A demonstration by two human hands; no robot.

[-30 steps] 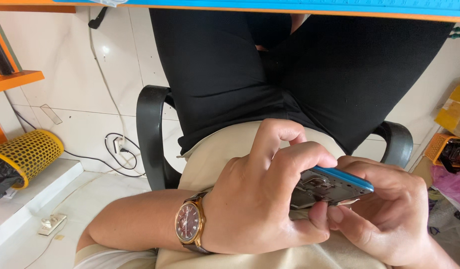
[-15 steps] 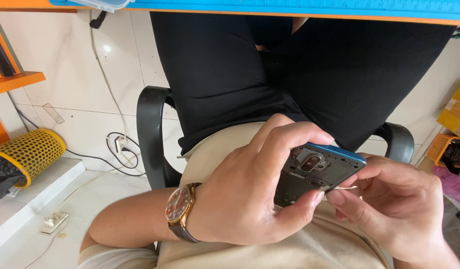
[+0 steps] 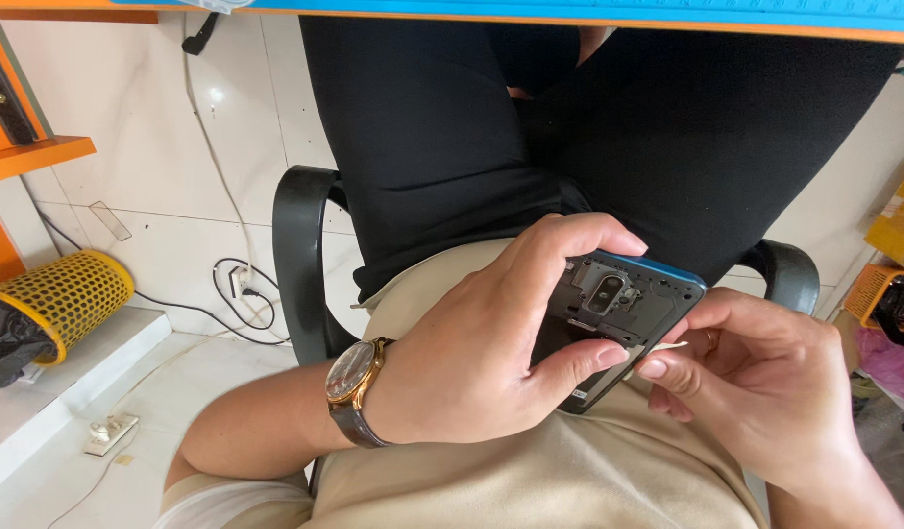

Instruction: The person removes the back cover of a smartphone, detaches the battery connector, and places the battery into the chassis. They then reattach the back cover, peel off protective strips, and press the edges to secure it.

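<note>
My left hand, with a brown-strapped wristwatch on its wrist, grips an opened smartphone with a blue frame, its back cover off and dark inner parts and camera module showing. The thumb and fingers wrap round its left side. My right hand is at the phone's right edge and pinches a small thin pale strip between thumb and forefinger, touching the phone. Both hands hover over my lap in beige clothing.
I sit in a black armchair, with armrests at left and right. A yellow perforated bin with a black bag lies at left. Cables and a power strip lie on the white tiled floor. Orange shelves stand at left.
The phone has been tilted so that its open back faces me more. My right hand has moved to its right edge and now pinches the thin strip.
</note>
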